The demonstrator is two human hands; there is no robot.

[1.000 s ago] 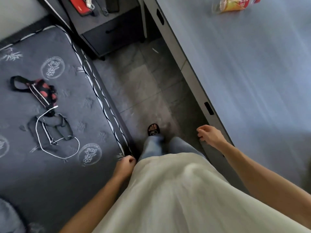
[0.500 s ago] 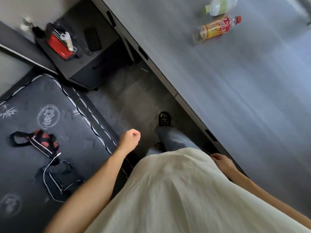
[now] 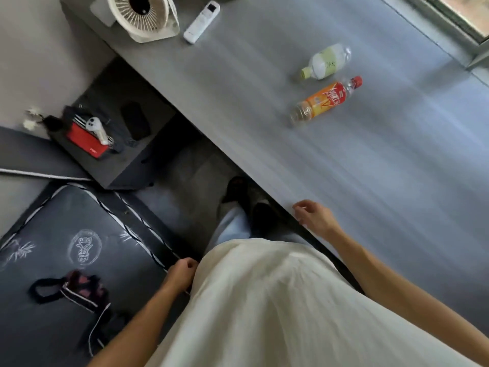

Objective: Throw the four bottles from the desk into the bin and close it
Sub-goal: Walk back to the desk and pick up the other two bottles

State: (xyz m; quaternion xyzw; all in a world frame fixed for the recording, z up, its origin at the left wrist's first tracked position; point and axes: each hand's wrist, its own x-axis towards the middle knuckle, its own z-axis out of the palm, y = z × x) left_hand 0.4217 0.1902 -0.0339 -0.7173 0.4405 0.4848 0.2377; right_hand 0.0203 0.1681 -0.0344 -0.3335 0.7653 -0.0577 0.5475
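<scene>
Two bottles lie on their sides on the grey desk (image 3: 344, 181). The nearer one is a clear bottle with an orange label and red cap (image 3: 326, 100). Just beyond it lies a clear bottle with a pale green label and green cap (image 3: 326, 62). My right hand (image 3: 313, 217) hovers over the desk's near edge, fingers loosely curled and empty, well short of the bottles. My left hand (image 3: 181, 271) hangs by my side in a loose fist, holding nothing. No bin is in view.
A white fan (image 3: 144, 15) and a white remote (image 3: 202, 22) sit at the desk's far left end. A dark bedside cabinet (image 3: 127, 144) with a red case stands beside the desk. A dark mattress (image 3: 66, 247) with straps lies at left. A window frame (image 3: 455, 19) borders the desk's far side.
The view has swung up and right, bringing the fan, remote and both bottles into sight. My right hand rose to the desk edge. My left hand dropped back to my side.
</scene>
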